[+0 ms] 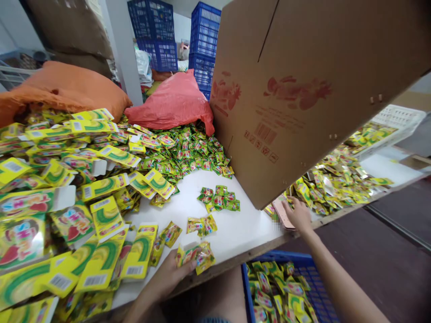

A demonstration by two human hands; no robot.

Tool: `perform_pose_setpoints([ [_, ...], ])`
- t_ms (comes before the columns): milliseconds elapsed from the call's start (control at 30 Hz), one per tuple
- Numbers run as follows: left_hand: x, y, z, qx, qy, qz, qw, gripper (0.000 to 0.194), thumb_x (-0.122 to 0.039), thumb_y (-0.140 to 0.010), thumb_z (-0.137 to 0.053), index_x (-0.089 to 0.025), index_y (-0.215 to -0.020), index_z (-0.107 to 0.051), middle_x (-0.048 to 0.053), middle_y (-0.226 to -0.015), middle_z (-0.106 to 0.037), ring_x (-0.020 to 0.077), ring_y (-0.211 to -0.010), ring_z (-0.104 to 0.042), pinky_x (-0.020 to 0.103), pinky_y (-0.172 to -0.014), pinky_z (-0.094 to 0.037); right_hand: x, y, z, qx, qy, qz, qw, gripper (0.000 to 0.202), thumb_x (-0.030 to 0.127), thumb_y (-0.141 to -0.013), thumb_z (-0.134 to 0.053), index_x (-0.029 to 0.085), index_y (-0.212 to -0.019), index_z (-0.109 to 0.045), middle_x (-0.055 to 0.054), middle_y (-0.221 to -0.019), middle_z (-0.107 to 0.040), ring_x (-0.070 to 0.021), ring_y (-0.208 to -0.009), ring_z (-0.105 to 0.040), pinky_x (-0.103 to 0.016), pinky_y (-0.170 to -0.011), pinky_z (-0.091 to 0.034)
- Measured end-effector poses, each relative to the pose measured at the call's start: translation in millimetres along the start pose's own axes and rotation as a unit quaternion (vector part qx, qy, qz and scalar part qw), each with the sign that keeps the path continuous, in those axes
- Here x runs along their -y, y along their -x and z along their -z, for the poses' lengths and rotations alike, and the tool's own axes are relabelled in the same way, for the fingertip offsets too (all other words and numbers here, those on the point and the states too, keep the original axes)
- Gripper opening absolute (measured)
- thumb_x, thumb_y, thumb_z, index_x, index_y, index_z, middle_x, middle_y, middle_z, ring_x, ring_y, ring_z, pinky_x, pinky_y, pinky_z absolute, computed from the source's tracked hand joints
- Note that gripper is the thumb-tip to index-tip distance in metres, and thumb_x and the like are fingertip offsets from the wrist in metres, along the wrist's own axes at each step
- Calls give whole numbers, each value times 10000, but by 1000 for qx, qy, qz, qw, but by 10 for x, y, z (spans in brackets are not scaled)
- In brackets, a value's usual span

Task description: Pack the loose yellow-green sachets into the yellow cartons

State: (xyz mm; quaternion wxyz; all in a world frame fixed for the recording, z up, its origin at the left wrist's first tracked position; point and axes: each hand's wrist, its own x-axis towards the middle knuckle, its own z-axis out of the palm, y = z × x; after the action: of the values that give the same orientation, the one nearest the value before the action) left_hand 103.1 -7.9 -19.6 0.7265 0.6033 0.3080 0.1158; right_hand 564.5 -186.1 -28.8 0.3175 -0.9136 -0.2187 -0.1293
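My left hand (177, 271) is closed around a small yellow candy box (188, 255) with its white flap open, above the table's front edge. A yellow candy sachet (204, 258) sticks out beside the box at my fingertips. Across to the right, my right hand (298, 215) has its fingers on a flat pink phone (283, 213) at the table edge, partly hidden by the fingers. Between the hands lie two yellow sachets (202, 225), and behind them a small group of green sachets (220, 198).
A large cardboard box (286, 89) leans over the table (247, 229). Heaps of yellow boxes (107, 217) and green sachets (188, 150) cover the left and back, near orange (81, 85) and red (171, 101) sacks. Below stands a blue crate (247, 291) holding candy boxes.
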Motion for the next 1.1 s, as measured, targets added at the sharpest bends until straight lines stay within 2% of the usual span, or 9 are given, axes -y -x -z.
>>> perform_pose_setpoints([
  [167, -35, 0, -5, 17, -9, -13, 1000, 535, -426, -708, -643, -167, -1171, -573, 76, -1250, -574, 267, -1218, -454, 371, -1063, -301, -57, 317, 44, 20, 166, 143, 975, 482, 523, -698, -567, 252, -1094, -596, -100, -1128, -520, -301, -1054, -450, -481, -895, -345],
  [500, -14, -6, -1, 12, -9, -21, 1000, 530, -412, -702, -652, -161, -1163, -579, 80, -1236, -584, 285, -1201, -468, 390, -1057, -310, 4, 309, -69, 33, 159, 119, 980, 536, 588, -684, -555, 279, -1122, -582, -103, -1202, -477, -331, -1115, -402, -545, -915, -280],
  [633, -45, -1, -12, 9, -2, -23, 1000, 512, -407, -703, -654, -168, -1151, -585, 70, -1235, -586, 277, -1181, -490, 381, -1047, -327, 41, 331, -38, 34, 154, 118, 980, 530, 574, -684, -565, 278, -1124, -578, -99, -1193, -487, -336, -1107, -406, -548, -906, -287],
  [767, -90, 22, -24, 22, 14, -31, 999, 497, -408, -700, -658, -169, -1132, -605, 61, -1193, -617, 279, -1140, -527, 382, -1021, -361, 218, 443, 93, -23, 87, 121, 989, 567, 541, -712, -542, 195, -1162, -538, -126, -1105, -532, -321, -1061, -445, -496, -906, -321],
  [833, -97, 32, -28, 26, 20, -36, 999, 476, -398, -703, -660, -171, -1119, -615, 54, -1182, -624, 275, -1132, -533, 380, -1016, -368, 404, 617, 160, -80, 29, 121, 989, 536, 503, -761, -496, 136, -1150, -530, -151, -1068, -547, -311, -1040, -465, -466, -908, -336],
  [900, -84, 31, -29, 24, 31, -40, 998, 470, -381, -701, -666, -167, -1116, -614, 55, -1182, -625, 269, -1126, -539, 373, -1010, -375, 662, 895, 204, -112, -45, 113, 986, 452, 454, -807, -458, 131, -1110, -541, -149, -1047, -559, -290, -1014, -488, -441, -901, -354],
  [933, -70, 27, -29, 21, 40, -41, 998, 472, -373, -702, -668, -162, -1120, -608, 60, -1187, -621, 265, -1121, -543, 369, -1005, -380, 813, 1065, 214, -99, -88, 113, 985, 400, 433, -822, -450, 148, -1084, -550, -135, -1035, -568, -271, -986, -505, -416, -881, -377],
  [1000, -38, 14, -26, 14, 61, -39, 997, 490, -359, -699, -675, -149, -1134, -591, 75, -1193, -616, 261, -1111, -550, 366, -995, -389, 1137, 1430, 204, -16, -166, 118, 979, 317, 416, -839, -439, 187, -1008, -578, -98, -973, -593, -234, -899, -536, -370, -816, -422],
  [1100, 1, 7, -18, 10, 81, -42, 996, 515, -338, -686, -693, -135, -1145, -574, 90, -1179, -621, 256, -1101, -553, 366, -990, -388, 1597, 1922, 114, 197, -239, 126, 943, 294, 410, -835, -471, 199, -1003, -585, -82, -965, -614, -207, -822, -558, -328, -731, -462],
])
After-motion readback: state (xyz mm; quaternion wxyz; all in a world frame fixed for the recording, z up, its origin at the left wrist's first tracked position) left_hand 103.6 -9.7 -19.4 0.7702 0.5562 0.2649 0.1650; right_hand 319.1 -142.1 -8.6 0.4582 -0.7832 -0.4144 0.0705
